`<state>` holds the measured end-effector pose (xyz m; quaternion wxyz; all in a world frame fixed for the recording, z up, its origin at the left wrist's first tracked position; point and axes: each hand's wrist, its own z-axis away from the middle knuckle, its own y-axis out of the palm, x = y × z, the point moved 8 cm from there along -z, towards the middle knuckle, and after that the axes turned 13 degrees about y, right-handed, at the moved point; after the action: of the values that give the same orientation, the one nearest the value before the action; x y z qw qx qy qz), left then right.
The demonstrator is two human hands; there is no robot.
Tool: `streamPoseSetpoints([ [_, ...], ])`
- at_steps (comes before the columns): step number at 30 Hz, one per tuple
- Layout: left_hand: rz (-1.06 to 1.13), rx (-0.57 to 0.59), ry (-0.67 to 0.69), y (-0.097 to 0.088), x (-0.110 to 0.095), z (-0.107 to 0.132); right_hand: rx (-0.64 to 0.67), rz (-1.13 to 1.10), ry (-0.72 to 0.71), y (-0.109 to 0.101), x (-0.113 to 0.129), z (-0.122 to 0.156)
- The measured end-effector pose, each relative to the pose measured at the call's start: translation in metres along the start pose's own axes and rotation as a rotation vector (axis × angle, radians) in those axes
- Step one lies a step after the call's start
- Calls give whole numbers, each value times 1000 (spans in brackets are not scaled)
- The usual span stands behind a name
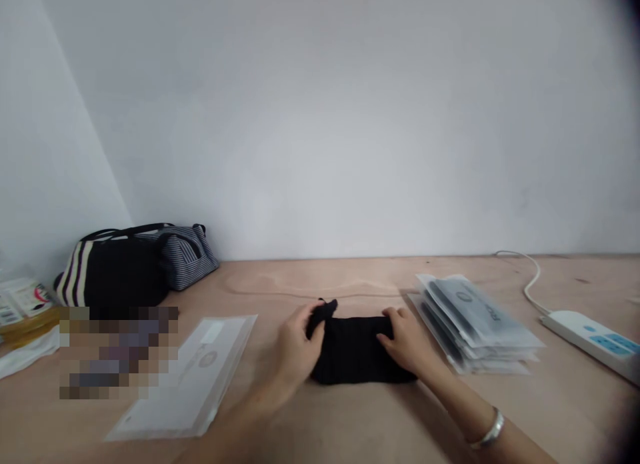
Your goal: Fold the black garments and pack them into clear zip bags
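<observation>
A folded black cloth garment (361,352) lies on the plywood table (320,277) straight ahead of me. My left hand (300,347) pinches its left end, where a corner stands up between the fingers. My right hand (406,341) grips the right end, with the thumb on top and the fingers at the edge. A bracelet (487,429) circles my right wrist. The underside of the garment is hidden.
A flat clear plastic bag (187,377) lies left of my hands, and a stack of bagged dark items (473,324) lies right. Further off are a striped bag (120,267), a white power strip (585,341) with its cable, and a pixelated patch.
</observation>
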<state>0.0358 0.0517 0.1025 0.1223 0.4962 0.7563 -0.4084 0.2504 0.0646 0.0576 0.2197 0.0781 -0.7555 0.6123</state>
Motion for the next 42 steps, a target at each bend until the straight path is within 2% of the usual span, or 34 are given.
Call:
streamPoseSetpoints([
  [2, -130, 222, 130, 35, -15, 7, 33, 0, 67, -2, -23, -2],
  [4, -251, 488, 267, 65, -27, 23, 108, -51, 105, 3, -35, -1],
  [6, -342, 639, 385, 74, -34, 40, 158, -115, 159, 9, -42, 0],
  [8, -416, 646, 457, 62, -36, 50, 181, -182, 242, 12, -46, 1],
  [10, -485, 600, 425, 38, -26, 56, 242, -301, 339, 15, -50, 2],
  [13, -547, 602, 204, 5, 11, 70, 374, -481, 444, 19, -49, 3],
  [16, -553, 651, 57, -8, 37, 84, 376, -518, 440, 8, -36, -4],
  [19, -556, 646, 23, -8, 42, 87, 291, -491, 366, -8, -4, -12],
  [22, -558, 632, 13, -5, 42, 86, 177, -395, 230, -13, 51, -6],
  [23, -554, 626, 12, -5, 43, 85, 110, -257, 136, -11, 75, 2],
  [24, -546, 620, 11, -5, 44, 86, 47, -139, 70, -5, 96, 11],
  [26, -526, 604, 5, -5, 48, 88, 6, 33, -32, 18, 128, 33],
  [28, -513, 587, -8, -6, 54, 92, 18, 144, -121, 44, 144, 54],
  [31, -524, 547, 5, -10, 56, 95, 37, 207, -305, 56, 142, 71],
  [33, -539, 500, 80, -15, 48, 89, 94, 200, -476, 46, 131, 75],
  [35, -546, 458, 194, -17, 33, 75, 209, 163, -635, 31, 116, 76],
  [37, -529, 455, 315, -14, 16, 58, 267, 79, -681, 14, 100, 72],
  [39, -495, 476, 392, -6, 3, 43, 239, 16, -672, 3, 87, 66],
  [42, -430, 583, 390, 17, 2, 35, 225, 54, -672, 17, 72, 66],
])
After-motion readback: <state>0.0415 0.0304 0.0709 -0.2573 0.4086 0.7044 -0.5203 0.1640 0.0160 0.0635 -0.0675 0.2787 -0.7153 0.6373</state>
